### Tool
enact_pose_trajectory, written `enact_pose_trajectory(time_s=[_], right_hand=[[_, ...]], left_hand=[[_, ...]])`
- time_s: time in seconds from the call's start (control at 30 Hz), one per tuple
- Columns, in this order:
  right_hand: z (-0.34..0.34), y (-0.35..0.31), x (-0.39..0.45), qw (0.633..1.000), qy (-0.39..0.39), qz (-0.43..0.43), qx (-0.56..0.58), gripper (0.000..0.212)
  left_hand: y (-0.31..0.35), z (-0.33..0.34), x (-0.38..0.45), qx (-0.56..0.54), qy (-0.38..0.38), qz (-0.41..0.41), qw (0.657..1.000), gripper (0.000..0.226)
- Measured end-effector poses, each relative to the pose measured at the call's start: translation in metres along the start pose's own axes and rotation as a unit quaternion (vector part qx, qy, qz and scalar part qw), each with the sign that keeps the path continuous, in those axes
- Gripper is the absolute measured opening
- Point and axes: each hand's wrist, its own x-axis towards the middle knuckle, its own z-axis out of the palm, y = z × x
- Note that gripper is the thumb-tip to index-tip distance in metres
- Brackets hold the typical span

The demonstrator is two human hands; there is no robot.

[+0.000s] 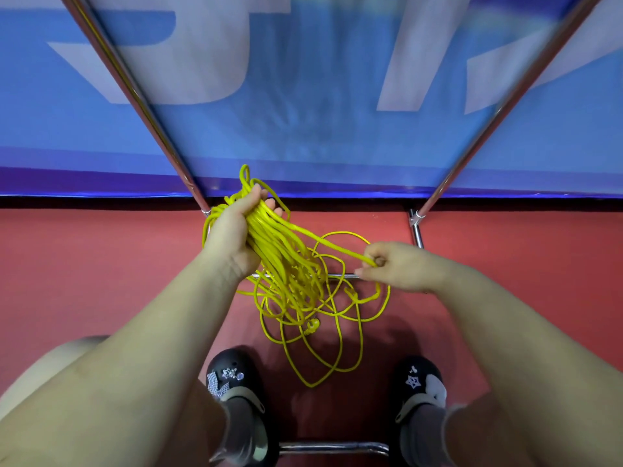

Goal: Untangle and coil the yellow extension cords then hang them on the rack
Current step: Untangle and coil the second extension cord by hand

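Observation:
My left hand (236,230) grips a thick bundle of yellow extension cord (290,281) loops, held up in front of me. From the bundle, tangled loops hang down toward the red floor between my feet, with a yellow plug (313,326) among them. My right hand (394,266) pinches a single strand that runs taut from the bundle to its fingers. The metal rack (135,89) rises in two slanted chrome poles on either side, with a low crossbar (340,275) behind the cords.
A blue banner (303,112) with large pale letters stands right behind the rack. My two black shoes (236,382) stand on the red floor, and a chrome base bar (330,448) runs between them at the bottom.

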Motion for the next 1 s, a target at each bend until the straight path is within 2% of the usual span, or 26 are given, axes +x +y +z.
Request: enact_pose_trajectory(time_s=[0.07, 0.17, 0.33, 0.43, 0.5, 0.6, 0.67, 0.83, 1.0], right_hand=[[-0.004, 0.005, -0.001, 1.0, 0.005, 0.018, 0.025, 0.031], [0.0, 0.008, -0.002, 0.999, -0.01, 0.033, 0.009, 0.021], [-0.008, 0.011, -0.006, 0.997, -0.017, 0.065, -0.046, 0.03], [-0.009, 0.01, -0.008, 0.996, -0.02, 0.079, -0.019, 0.04], [-0.011, 0.006, -0.01, 0.996, -0.012, 0.087, 0.009, 0.038], [-0.014, 0.001, -0.009, 0.989, -0.006, 0.102, 0.11, 0.019], [-0.017, -0.003, -0.009, 0.975, 0.0, 0.104, 0.195, 0.01], [-0.02, -0.012, -0.011, 0.937, -0.016, 0.078, 0.34, 0.03], [-0.026, -0.024, -0.014, 0.892, -0.02, 0.014, 0.451, 0.027]], left_hand=[[0.004, -0.003, 0.0, 0.027, 0.018, 0.009, 0.999, 0.016], [0.012, -0.007, -0.001, 0.065, -0.002, 0.016, 0.998, 0.012], [0.023, -0.015, -0.005, 0.102, -0.041, 0.038, 0.993, 0.026], [0.03, -0.019, -0.009, 0.147, -0.056, 0.051, 0.986, 0.018], [0.03, -0.022, -0.01, 0.198, -0.073, 0.055, 0.976, 0.017], [0.025, -0.026, -0.008, 0.258, -0.074, 0.061, 0.961, 0.016], [0.023, -0.028, -0.005, 0.258, -0.062, 0.07, 0.962, 0.017], [0.02, -0.029, 0.002, 0.229, -0.013, 0.076, 0.97, 0.017], [0.011, -0.029, 0.008, 0.229, 0.022, 0.096, 0.968, 0.015]])
